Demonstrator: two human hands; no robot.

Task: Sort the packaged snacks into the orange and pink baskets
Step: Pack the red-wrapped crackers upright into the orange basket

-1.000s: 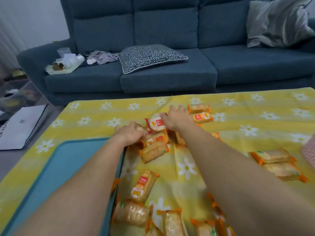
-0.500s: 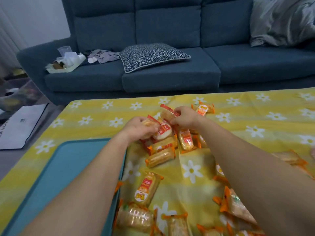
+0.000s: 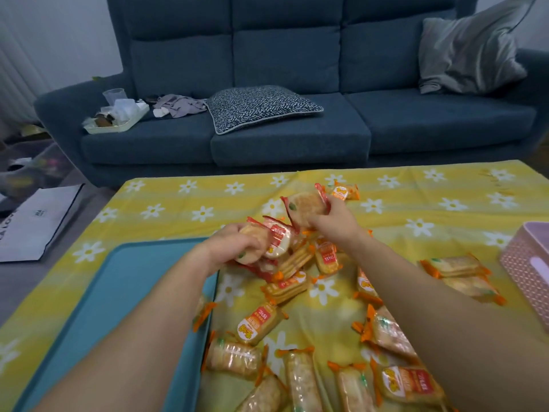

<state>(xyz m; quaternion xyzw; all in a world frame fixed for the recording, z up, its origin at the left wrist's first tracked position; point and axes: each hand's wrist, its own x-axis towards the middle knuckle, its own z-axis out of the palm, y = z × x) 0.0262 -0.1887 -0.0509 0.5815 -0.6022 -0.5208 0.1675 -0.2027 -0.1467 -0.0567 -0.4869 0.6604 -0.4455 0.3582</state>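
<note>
Many packaged snacks lie scattered on the yellow flowered cloth [image 3: 166,209]. My right hand [image 3: 332,223] grips a round red-edged cracker pack [image 3: 306,207], lifted above the pile. My left hand [image 3: 231,245] holds several round red-edged packs [image 3: 274,240] bunched together. Long orange-edged biscuit packs [image 3: 258,324] lie below and to the right of both hands. The pink basket [image 3: 531,263] stands at the right edge, only partly in view. No orange basket shows in the frame.
A teal tray [image 3: 113,292] lies on the cloth under my left forearm. A blue sofa [image 3: 291,138] with a patterned cushion stands behind the table. A white bag [image 3: 32,224] lies on the floor at left.
Both hands have gathered round red-edged packs from the pile and lifted them. My right hand has raised its pack higher. The view has shifted, bringing the pink basket into sight.
</note>
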